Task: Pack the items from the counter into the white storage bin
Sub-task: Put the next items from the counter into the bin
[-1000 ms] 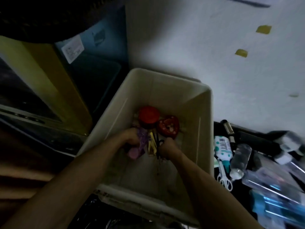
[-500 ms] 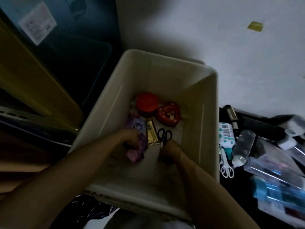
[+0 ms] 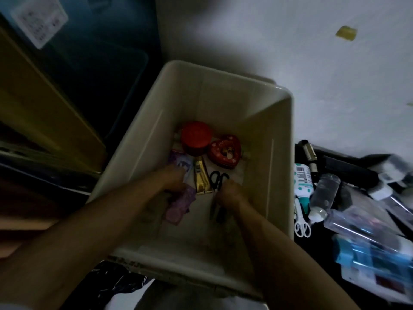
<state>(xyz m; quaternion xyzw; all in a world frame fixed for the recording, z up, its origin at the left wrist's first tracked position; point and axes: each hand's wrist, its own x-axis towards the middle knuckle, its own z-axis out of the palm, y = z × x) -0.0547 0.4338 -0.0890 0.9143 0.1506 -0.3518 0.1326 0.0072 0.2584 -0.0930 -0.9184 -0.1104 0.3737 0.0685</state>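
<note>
— Left hand (image 3: pixel 176 180) is down inside the white storage bin (image 3: pixel 288 135). Fingers curled round the top end of a purple packet (image 3: pixel 180 205), which sticks out below the hand toward the near wall. Holding it.
— And the right hand (image 3: pixel 230 193)?
— Also in the bin, back of the hand to the camera, fingers tucked under and hidden. It sits right against the black-handled scissors (image 3: pixel 218 179). Cannot tell whether it grips them or only touches.
— The bin itself?
— Biggest thing in view. Deep, open-topped, pale, standing against a white wall (image 3: pixel 312 63). Light is dim. On its left are a yellow panel (image 3: pixel 44 108) and a dark blue tub (image 3: pixel 100 63) with a white label. On its right is a dark counter (image 3: pixel 317 245), just beside the bin's right wall.
— What's on the counter?
— A crowded heap, blurred toward the edge. Blue-and-clear packages (image 3: pixel 368 249), a clear bottle (image 3: pixel 325 193) lying down, a white bottle with teal dots (image 3: pixel 302 180), and small white scissors (image 3: pixel 302 227) nearest the bin.
— Bin contents, big to small?
— Red-lidded round jar (image 3: pixel 196 135) at the far end, with a heart-shaped red tin (image 3: pixel 225 151) just beside it on the right. Nearer in, a second purple packet (image 3: pixel 181 162) lies partly under the left hand. A gold box (image 3: pixel 202 179) lies between the two hands. Last, the black-handled scissors, handles toward the far end, blades running alongside the right hand.
</note>
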